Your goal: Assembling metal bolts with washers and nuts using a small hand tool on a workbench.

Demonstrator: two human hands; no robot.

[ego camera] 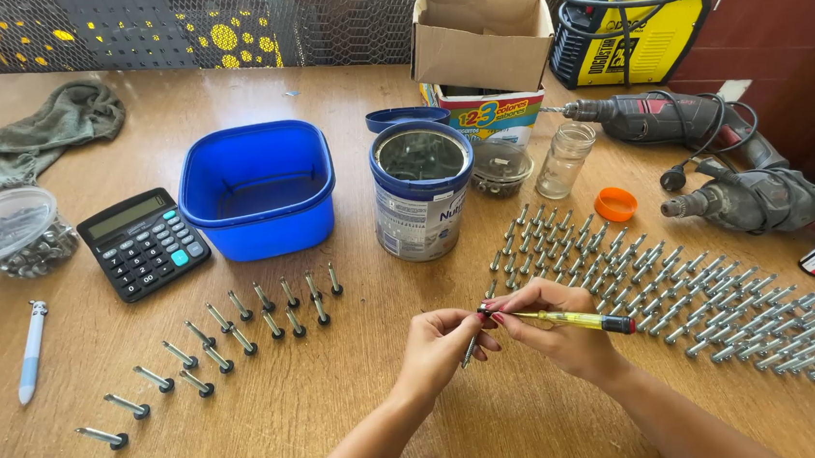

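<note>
the left hand [436, 345] pinches a screw [470, 350] while the right hand [553, 329] grips a yellow screwdriver [570, 320] at what seems its head, with a short fitted double row [223, 345] lower left and a far bigger loose spread of screws [665, 296] waiting at right.

— What carries everything here?
— A wooden counter [338, 89], brown, its grain showing plainly, filling nearly the whole view.

— And behind it?
— A dark wire mesh [217, 26] runs along the far edge. Through it, yellow spots show against a shadowed backdrop; what they belong to cannot be told.

— Any wall?
— At the far right, a dark red wall [787, 5] rises beside the counter.

— The light?
— Bright, even daylight across the wood, soft shadows, with a warmer patch near the right corner.
</note>
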